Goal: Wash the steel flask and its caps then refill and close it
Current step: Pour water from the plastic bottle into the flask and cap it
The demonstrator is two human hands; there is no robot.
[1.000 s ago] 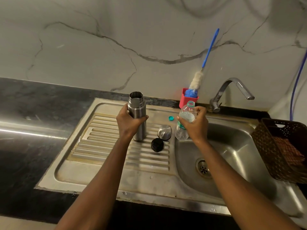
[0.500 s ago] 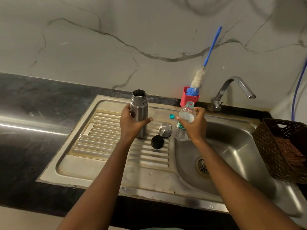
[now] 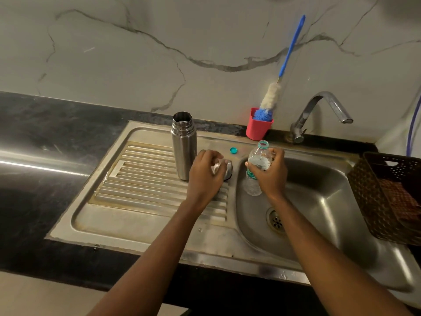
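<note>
Head view: open-mouthed cylindrical steel flask point(image 3: 184, 145) parked upright on the ribbed drainboard point(image 3: 145, 179), nothing touching it, probably ready for refilling. Left hand point(image 3: 206, 176) curled down over the round steel cap point(image 3: 224, 168), grip unclear. Right hand point(image 3: 270, 173) wrapped round the uncapped clear plastic water bottle point(image 3: 257, 166), over the basin edge.

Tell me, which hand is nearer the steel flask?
Left. The left hand is just right of the flask, reaching over the steel cap beside it, not touching the flask. The right hand is farther right, holding the bottle at the sink.
</note>
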